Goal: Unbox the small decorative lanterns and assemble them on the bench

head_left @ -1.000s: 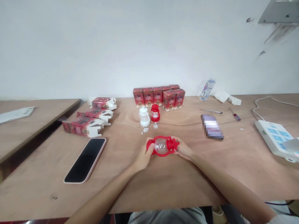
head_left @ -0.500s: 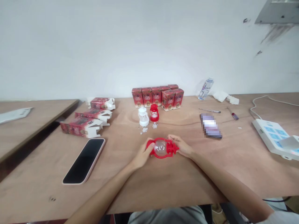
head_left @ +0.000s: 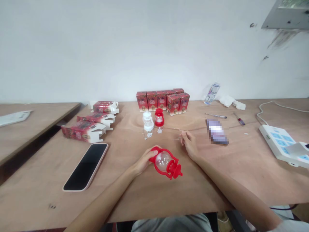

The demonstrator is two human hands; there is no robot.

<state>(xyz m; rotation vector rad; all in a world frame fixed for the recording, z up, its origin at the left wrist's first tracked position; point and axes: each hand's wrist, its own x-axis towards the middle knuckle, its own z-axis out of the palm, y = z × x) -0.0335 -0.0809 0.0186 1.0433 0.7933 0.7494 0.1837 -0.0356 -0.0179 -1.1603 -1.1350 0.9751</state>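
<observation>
My left hand [head_left: 144, 161] grips the base of a red toy lantern [head_left: 163, 161], which lies on its side with its clear globe showing and its cap pointing down to the right. My right hand [head_left: 189, 144] is off the lantern, up and to the right, pinching a thin bent wire handle [head_left: 177, 139] just above the table. Beyond the hands stand a white lantern [head_left: 147, 121] and a smaller-looking red lantern [head_left: 159, 117]. Small wire and clear pieces [head_left: 149, 134] lie in front of them.
Several red boxes [head_left: 152, 101] stand by the wall, and opened boxes [head_left: 83, 131] lie left. A black-screened phone [head_left: 85, 167] is near left. To the right are a blurred-screen phone [head_left: 216, 131], screwdriver [head_left: 239, 120], bottle [head_left: 212, 93], tissues [head_left: 227, 101] and power strip [head_left: 277, 141].
My right hand has moved up and away from the lantern, with the wire handle in its fingers. In my left hand the lantern has tilted, its cap end lower and nearer me.
</observation>
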